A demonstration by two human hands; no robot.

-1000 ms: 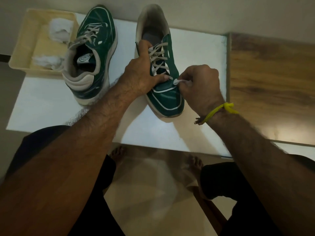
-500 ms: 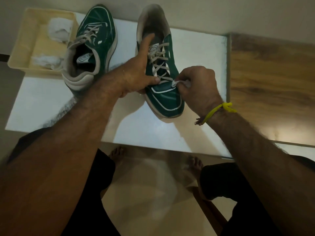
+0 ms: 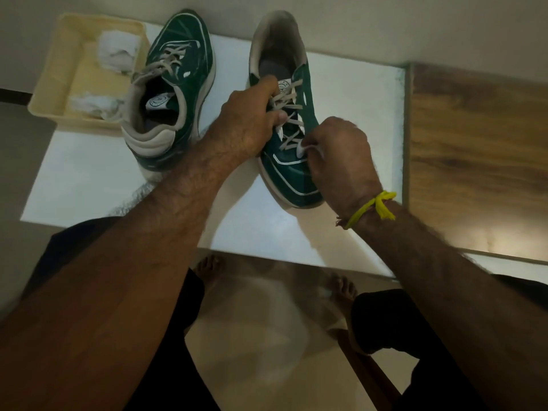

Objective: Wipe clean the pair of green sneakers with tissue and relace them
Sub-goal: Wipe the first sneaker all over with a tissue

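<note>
Two green sneakers with pale laces lie on a white board (image 3: 350, 120). The right sneaker (image 3: 293, 173) points its toe toward me, and its lace (image 3: 289, 102) criss-crosses the eyelets. My left hand (image 3: 249, 123) grips this shoe's left side at the laces, thumb up by the tongue. My right hand (image 3: 338, 155) pinches a white lace end at the lowest eyelet on the shoe's right side. The left sneaker (image 3: 175, 84) lies apart, heel toward me, laced and untouched.
A cream tray (image 3: 56, 72) at the back left holds crumpled white tissue (image 3: 118, 51), and the left sneaker's heel side touches it. A wooden surface (image 3: 480, 161) adjoins the board on the right. My knees and bare feet show below the board's near edge.
My left hand slid up the right sneaker and now curls round its laced side, thumb near the tongue. The right hand still pinches the lace end, a little further along the shoe's side.
</note>
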